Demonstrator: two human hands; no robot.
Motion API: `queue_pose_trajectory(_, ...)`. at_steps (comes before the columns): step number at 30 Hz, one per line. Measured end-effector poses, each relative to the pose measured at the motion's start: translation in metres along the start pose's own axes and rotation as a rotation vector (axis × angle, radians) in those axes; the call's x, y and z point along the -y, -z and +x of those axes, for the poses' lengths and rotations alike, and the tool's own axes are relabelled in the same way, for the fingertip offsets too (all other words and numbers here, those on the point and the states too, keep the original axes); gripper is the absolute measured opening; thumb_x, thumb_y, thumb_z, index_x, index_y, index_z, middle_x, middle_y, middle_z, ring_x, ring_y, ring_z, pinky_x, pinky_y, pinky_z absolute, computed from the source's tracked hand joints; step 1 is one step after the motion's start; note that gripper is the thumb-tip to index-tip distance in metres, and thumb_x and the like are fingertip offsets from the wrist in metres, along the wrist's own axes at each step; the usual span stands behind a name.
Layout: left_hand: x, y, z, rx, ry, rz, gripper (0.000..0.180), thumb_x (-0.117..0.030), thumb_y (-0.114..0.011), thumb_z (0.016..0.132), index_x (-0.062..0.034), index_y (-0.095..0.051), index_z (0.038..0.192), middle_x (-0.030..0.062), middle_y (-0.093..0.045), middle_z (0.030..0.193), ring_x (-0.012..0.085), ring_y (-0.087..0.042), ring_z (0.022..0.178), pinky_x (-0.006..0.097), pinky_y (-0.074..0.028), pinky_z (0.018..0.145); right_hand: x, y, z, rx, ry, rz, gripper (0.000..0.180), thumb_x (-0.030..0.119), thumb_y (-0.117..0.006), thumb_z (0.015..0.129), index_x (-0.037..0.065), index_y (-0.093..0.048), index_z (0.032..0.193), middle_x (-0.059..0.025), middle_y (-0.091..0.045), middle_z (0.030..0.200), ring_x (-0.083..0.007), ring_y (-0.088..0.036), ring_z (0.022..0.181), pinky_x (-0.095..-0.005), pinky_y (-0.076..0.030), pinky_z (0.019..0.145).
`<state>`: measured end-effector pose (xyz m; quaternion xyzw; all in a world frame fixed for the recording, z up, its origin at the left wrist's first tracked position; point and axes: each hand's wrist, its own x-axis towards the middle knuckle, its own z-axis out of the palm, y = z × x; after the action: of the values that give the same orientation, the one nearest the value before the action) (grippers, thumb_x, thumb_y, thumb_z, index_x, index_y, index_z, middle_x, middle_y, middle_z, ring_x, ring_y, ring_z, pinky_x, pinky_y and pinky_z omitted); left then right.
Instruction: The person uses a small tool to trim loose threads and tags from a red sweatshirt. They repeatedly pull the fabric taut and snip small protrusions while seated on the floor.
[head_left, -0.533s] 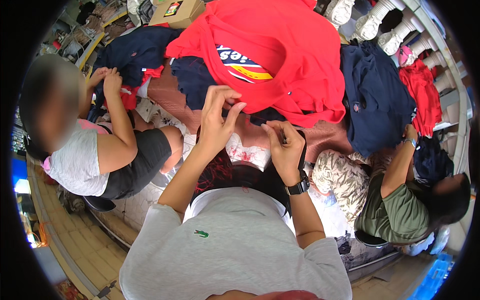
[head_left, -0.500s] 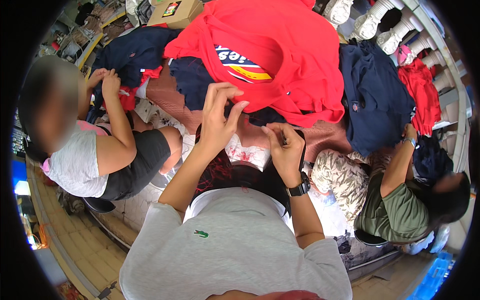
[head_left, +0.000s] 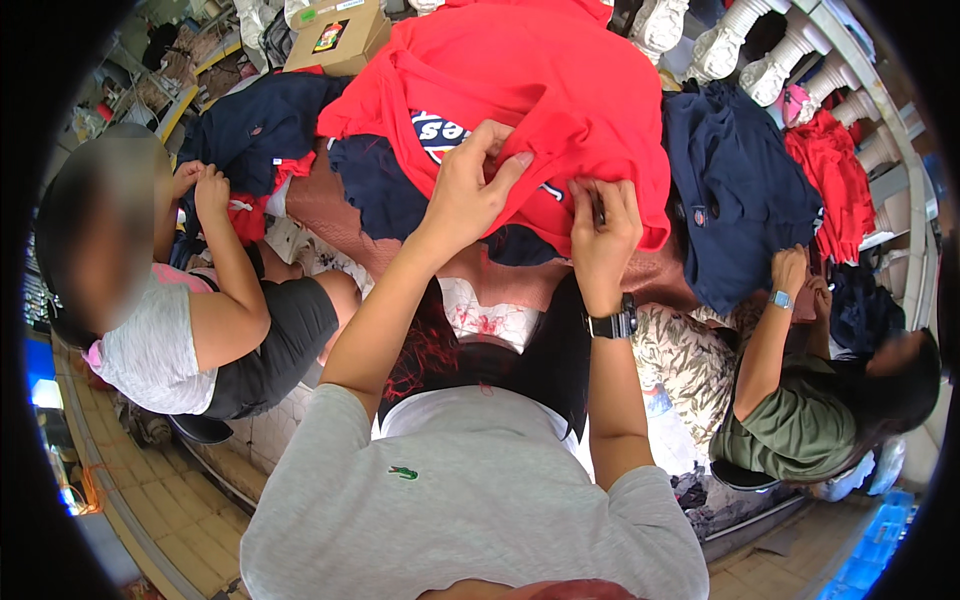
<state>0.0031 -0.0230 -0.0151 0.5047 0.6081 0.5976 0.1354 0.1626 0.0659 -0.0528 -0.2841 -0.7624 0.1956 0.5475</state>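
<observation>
A large red garment (head_left: 520, 70) with a printed chest panel of dark blue and white lies heaped on the table before me. My left hand (head_left: 470, 195) grips a fold of it between thumb and fingers, beside the print. To its right, my right hand (head_left: 608, 222), a black watch on the wrist, has its thumb and curled fingers pinched at the near edge of the same cloth. A small dark thing shows between the right fingers, too little of it to name. Loose red threads (head_left: 425, 365) cling to my dark lap.
Navy garments lie at left (head_left: 262, 110) and right (head_left: 740, 190), beside a smaller red pile (head_left: 835, 180). A cardboard box (head_left: 340, 38) stands at the back. One person (head_left: 160, 330) sits at my left, another (head_left: 800, 410) at my right, both handling cloth. White balusters (head_left: 720, 50) line the back right.
Both hands have moved forward from the space before the table onto the red garment. Its neck opening is now folded over, covering most of the print.
</observation>
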Motion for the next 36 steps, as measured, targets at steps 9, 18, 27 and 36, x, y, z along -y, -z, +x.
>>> queue_pose_trajectory(9, 0.018, 0.007, 0.004, -0.003, 0.072, -0.255, 0.027, -0.004, -0.066, 0.098, -0.0057, -0.049, 0.119, 0.0043, -0.070, 0.104, 0.0082, -0.061, 0.094, 0.026, -0.046, 0.086, 0.046, 0.038, -0.064, 0.902, -0.145, 0.194, 0.016, 0.015, -0.070, 0.094, 0.000, -0.069, 0.091, -0.0214, -0.068, 0.082, -0.0354, -0.068, 0.075, -0.0443, -0.052, 0.068)
queue_pose_trajectory(18, 0.026, 0.006, 0.004, -0.008, 0.063, -0.225, 0.028, 0.000, -0.066, 0.097, -0.0084, -0.045, 0.114, 0.0013, -0.065, 0.095, 0.0060, -0.057, 0.084, 0.024, -0.043, 0.074, 0.067, 0.048, 0.065, 0.490, -0.226, 0.525, 0.029, 0.022, -0.054, 0.107, -0.002, -0.071, 0.110, -0.0015, -0.063, 0.068, -0.0071, -0.050, 0.060, -0.0284, -0.042, 0.057)
queue_pose_trajectory(27, 0.027, 0.007, 0.006, -0.030, 0.004, -0.033, 0.031, -0.003, -0.069, 0.094, -0.0102, -0.042, 0.106, -0.0038, -0.048, 0.081, 0.0048, -0.041, 0.067, 0.023, -0.035, 0.061, -0.074, -0.067, 0.213, 0.376, -0.295, 0.180, 0.039, 0.033, -0.050, 0.106, 0.003, -0.067, 0.124, -0.0170, -0.075, 0.102, -0.0254, -0.070, 0.079, -0.0396, -0.056, 0.075)
queue_pose_trajectory(36, 0.038, 0.010, 0.006, 0.000, 0.033, -0.076, 0.029, -0.002, -0.067, 0.095, -0.0107, -0.042, 0.107, -0.0022, -0.061, 0.088, 0.0031, -0.044, 0.069, 0.021, -0.035, 0.062, -0.019, -0.009, 0.191, 0.343, -0.143, -0.626, 0.034, 0.021, -0.051, 0.098, -0.001, -0.065, 0.119, -0.0281, -0.066, 0.117, -0.0468, -0.064, 0.111, -0.0509, -0.051, 0.096)
